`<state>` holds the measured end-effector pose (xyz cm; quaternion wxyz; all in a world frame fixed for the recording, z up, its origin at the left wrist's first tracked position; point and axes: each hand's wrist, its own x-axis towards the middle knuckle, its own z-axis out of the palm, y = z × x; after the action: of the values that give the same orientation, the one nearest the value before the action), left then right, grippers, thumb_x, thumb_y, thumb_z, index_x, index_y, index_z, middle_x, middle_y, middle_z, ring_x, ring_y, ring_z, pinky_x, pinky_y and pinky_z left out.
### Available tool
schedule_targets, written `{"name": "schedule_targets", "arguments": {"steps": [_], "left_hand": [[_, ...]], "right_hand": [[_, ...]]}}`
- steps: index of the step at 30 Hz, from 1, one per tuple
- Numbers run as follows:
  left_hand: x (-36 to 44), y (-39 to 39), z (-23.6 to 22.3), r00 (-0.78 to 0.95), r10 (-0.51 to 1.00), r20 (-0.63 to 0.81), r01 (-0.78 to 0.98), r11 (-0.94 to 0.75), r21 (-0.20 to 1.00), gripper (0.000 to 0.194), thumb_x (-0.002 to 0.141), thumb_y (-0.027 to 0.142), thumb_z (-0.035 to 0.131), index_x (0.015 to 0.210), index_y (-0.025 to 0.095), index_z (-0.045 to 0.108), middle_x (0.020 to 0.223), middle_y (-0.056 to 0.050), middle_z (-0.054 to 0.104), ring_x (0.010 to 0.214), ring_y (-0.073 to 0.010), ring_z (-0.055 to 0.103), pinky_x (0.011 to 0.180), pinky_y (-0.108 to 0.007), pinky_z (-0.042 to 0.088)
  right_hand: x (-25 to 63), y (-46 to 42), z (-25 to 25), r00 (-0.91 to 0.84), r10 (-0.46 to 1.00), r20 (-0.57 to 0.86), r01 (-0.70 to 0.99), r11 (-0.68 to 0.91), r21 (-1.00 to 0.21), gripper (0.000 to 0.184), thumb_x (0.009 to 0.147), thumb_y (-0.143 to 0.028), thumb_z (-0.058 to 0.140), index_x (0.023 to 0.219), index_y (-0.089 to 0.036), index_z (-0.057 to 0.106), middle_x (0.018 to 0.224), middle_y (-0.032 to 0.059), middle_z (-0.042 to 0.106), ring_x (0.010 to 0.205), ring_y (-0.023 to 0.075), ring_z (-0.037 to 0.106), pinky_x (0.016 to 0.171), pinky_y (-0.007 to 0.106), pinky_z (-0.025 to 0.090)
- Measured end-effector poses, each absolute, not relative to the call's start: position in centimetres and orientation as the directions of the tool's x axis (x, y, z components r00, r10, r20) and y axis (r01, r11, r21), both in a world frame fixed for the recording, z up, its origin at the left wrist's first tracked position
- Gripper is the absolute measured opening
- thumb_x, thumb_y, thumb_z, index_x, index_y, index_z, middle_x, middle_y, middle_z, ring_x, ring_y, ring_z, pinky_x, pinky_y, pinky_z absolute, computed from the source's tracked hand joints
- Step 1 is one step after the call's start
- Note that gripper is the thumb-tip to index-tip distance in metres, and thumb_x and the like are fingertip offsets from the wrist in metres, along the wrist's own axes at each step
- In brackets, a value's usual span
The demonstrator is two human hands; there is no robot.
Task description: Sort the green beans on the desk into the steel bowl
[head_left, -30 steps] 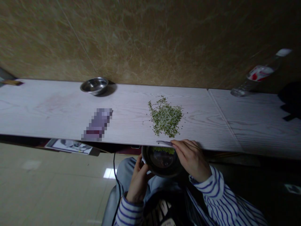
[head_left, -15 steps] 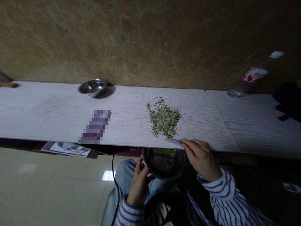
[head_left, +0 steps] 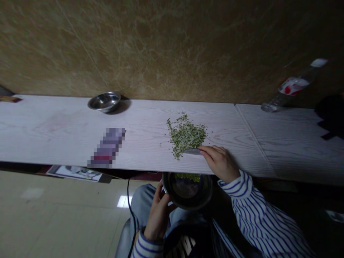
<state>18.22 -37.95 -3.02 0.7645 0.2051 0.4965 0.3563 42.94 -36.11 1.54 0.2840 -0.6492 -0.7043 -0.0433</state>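
Observation:
My right hand (head_left: 220, 161) pinches a thin, flat grey piece (head_left: 191, 151) with a rounded edge; its exact kind I cannot make out. It rests at the near side of a spread of small green beans mixed with white grains (head_left: 186, 134) on the table. Below the table edge, my left hand (head_left: 159, 208) grips the left rim of a metal bowl (head_left: 185, 202), thumb over the rim. Green beans (head_left: 188, 177) lie at the far side inside this bowl, which is partly under the table edge.
A small metal bowl (head_left: 104, 103) stands near the wall, left of the beans. A blurred-out flat object (head_left: 107, 147) lies in front of it. To the right are a plastic bottle (head_left: 287, 87) and a black item (head_left: 330, 114). A dark cable (head_left: 131, 208) hangs by my leg.
My right hand has moved away from the table edge, up and left, carrying the grey piece to the near border of the beans. My left hand still holds the bowl in place.

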Motion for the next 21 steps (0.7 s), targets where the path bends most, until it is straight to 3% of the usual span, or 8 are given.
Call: {"name": "schedule_targets", "arguments": {"steps": [9, 14, 21], "left_hand": [[18.6, -37.5, -3.1, 0.227, 0.734, -0.64, -0.332, 0.676, 0.657, 0.066, 0.068, 0.026, 0.072, 0.131, 0.023, 0.053, 0.115, -0.011, 0.064, 0.091, -0.022, 0.061, 0.072, -0.035, 0.052], [18.7, -37.5, -2.9, 0.233, 0.735, -0.637, -0.33, 0.676, 0.659, 0.062, 0.069, 0.026, 0.07, 0.129, 0.024, 0.053, 0.115, -0.009, 0.064, 0.091, -0.0201, 0.06, 0.071, -0.033, 0.052], [18.5, -37.7, -2.8, 0.251, 0.736, -0.629, -0.335, 0.676, 0.657, 0.06, 0.068, 0.027, 0.072, 0.126, 0.025, 0.056, 0.117, -0.008, 0.064, 0.093, -0.0216, 0.061, 0.074, -0.035, 0.052]], "right_hand": [[43.5, -34.7, 2.1, 0.034, 0.876, 0.482, 0.943, 0.131, -0.305, 0.021, 0.096, -0.022, 0.049, 0.107, -0.02, 0.067, 0.097, 0.0073, 0.074, 0.086, 0.0217, 0.068, 0.077, 0.036, 0.047], [44.7, -35.2, 2.0, 0.123, 0.828, 0.546, 0.949, 0.062, -0.308, 0.023, 0.096, -0.024, 0.048, 0.108, -0.019, 0.066, 0.099, 0.0087, 0.074, 0.086, 0.0225, 0.068, 0.076, 0.037, 0.048], [44.7, -35.7, 1.3, 0.153, 0.849, 0.506, 0.937, 0.037, -0.346, 0.023, 0.096, -0.024, 0.048, 0.108, -0.018, 0.067, 0.1, 0.0099, 0.074, 0.089, 0.0229, 0.068, 0.081, 0.037, 0.05]]}}
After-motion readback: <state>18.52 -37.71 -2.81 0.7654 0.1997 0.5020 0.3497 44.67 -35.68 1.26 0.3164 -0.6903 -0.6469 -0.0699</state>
